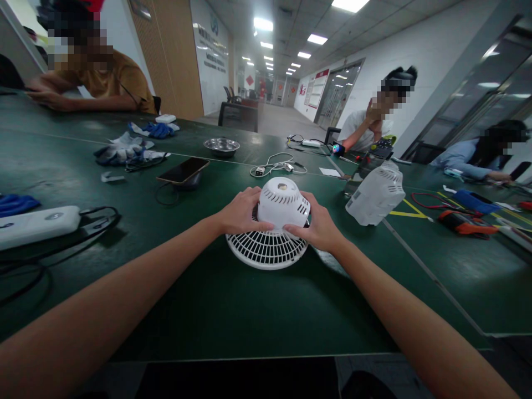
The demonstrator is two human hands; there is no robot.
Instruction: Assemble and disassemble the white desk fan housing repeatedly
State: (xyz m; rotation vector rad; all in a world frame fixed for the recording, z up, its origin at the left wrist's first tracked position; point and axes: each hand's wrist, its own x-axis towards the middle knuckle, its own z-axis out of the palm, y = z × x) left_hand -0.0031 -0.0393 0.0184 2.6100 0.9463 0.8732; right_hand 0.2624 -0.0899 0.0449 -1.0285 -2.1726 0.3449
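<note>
A white plastic motor housing with vent slots sits above a round white fan grille on the green table. My left hand grips the housing's left side, its thumb along the lower front edge. From the right, my right hand holds the same housing, thumb near the other thumb. Part of the grille lies hidden beneath the housing and my hands. Behind them a white cable with a plug lies loosely coiled.
To the right stands a white slotted plastic casing, with an orange multimeter beyond. On the left are a phone, a power strip and gloves. A metal bowl stands farther back. Several people sit around the table.
</note>
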